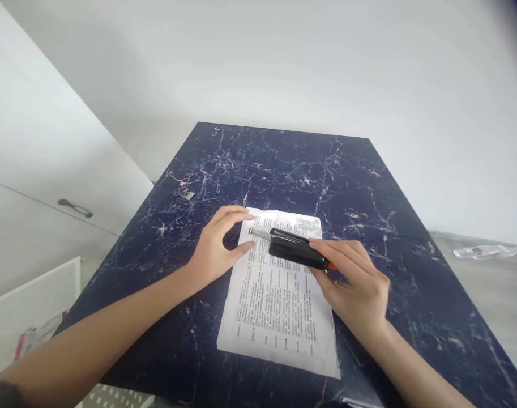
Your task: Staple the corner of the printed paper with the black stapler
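Observation:
My right hand point(355, 277) grips the rear end of a black stapler point(296, 250) with an orange patch near my fingers. A silver metal strip point(260, 233) sticks out of its front, pointing left. The stapler is over a printed sheet of paper point(279, 300), perhaps several stacked sheets, lying on the table; I cannot tell if it touches the page. My left hand point(216, 243) is at the paper's upper left edge. Its thumb and fingers are apart in a C shape around the strip's tip, with nothing held between them.
The table point(266, 164) has a dark blue marbled top, with a small pale scrap point(190, 195) at the left. To the right, lower down, lies a clear plastic packet point(487, 251). A white cabinet point(50, 141) with a dark handle point(75, 208) stands left, near a white rack point(33, 294).

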### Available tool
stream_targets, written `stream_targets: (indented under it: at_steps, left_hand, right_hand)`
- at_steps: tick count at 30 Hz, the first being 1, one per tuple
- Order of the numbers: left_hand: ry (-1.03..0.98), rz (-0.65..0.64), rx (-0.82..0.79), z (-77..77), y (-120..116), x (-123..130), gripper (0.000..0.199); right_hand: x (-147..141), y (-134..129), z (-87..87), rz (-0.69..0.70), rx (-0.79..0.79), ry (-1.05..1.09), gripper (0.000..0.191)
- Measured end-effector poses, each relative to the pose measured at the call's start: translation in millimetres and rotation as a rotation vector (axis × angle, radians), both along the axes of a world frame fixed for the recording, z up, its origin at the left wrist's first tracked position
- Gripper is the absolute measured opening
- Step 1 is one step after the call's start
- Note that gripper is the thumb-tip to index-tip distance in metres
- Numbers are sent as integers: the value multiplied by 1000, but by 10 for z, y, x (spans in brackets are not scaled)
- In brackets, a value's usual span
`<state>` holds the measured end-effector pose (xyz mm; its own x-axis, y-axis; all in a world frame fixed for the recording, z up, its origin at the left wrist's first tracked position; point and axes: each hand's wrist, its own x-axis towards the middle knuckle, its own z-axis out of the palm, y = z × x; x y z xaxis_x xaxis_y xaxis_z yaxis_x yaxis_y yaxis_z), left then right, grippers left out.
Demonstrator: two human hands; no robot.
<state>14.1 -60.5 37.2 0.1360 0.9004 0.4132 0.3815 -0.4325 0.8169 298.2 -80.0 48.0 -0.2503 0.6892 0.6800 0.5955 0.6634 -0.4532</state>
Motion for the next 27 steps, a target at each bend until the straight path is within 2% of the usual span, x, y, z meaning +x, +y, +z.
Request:
stream_targets:
  at_steps: [2, 5, 6, 8, 11, 15, 18, 20, 23, 25, 27]
  left_hand:
    - [-334, -92, -219, 6, -16, 42, 41]
    - [-799, -348, -734, -25, -28, 114, 33]
    - [-885, -405, -859, -38, -30, 132, 38]
    - [-967, -442, -968, -58, -37, 149, 41]
    - [-949, -413, -939, -59, -53, 140, 31]
    - [-846, -402, -876, -53, -60, 134, 31]
    - [-772, -319, -811, -82, -39, 142, 25]
    - [-706, -193, -709, -105, -24, 136, 20]
    - [-526, 10, -421, -94, -33, 104, 19]
    - [-375, 111, -206, -55, -72, 81, 21]
    - [-240, 156, -32, -8, -133, 70, 23]
  right_hand:
    - [1, -85, 77, 5, 204, -40, 54]
    - [10, -213, 122, 39, 436, -213, 56]
    - [15, -247, 116, 57, 486, -291, 54]
    - [30, -288, 81, 79, 540, -423, 49]
    - [68, -286, 8, 61, 568, -484, 46]
    - [97, -242, -30, 37, 591, -471, 50]
    - [44, -215, 14, 10, 531, -347, 54]
    - [-11, -188, 59, -73, 385, -148, 53]
    - [-57, -121, 97, -203, -12, 101, 37]
    - [-48, -68, 77, -211, -276, 173, 26]
    - [-27, -22, 23, -165, -475, 216, 23]
